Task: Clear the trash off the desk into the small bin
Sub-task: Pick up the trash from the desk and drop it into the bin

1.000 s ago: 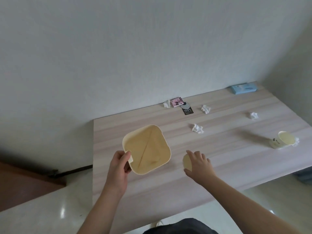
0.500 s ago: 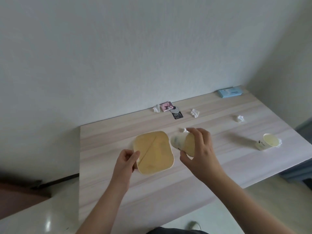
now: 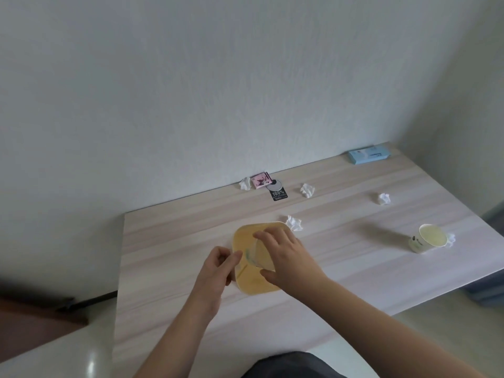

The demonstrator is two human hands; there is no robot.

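The right hand [image 3: 283,255] is gripping a smooth paper cup [image 3: 257,255] over the mouth of the rounded-square yellow bin [image 3: 246,282], which the left hand [image 3: 218,271] is pinching by its rim. Crumpled tissues (one [image 3: 294,223] just beside the bin) are lying on the pale wood-grain desk [image 3: 163,282].

Two paper cups showed: one [image 3: 260,255] over the single yellow bin [image 3: 246,238], one [image 3: 426,238] lying at the right. Five crumpled tissues lay on the one desk [image 3: 169,249]: far [image 3: 245,183], [image 3: 307,190], [image 3: 384,198], mid [image 3: 293,222], and beside the right cup [image 3: 450,238]. One blue packet [image 3: 368,155], one pink card [image 3: 261,180], one black tag [image 3: 278,194].
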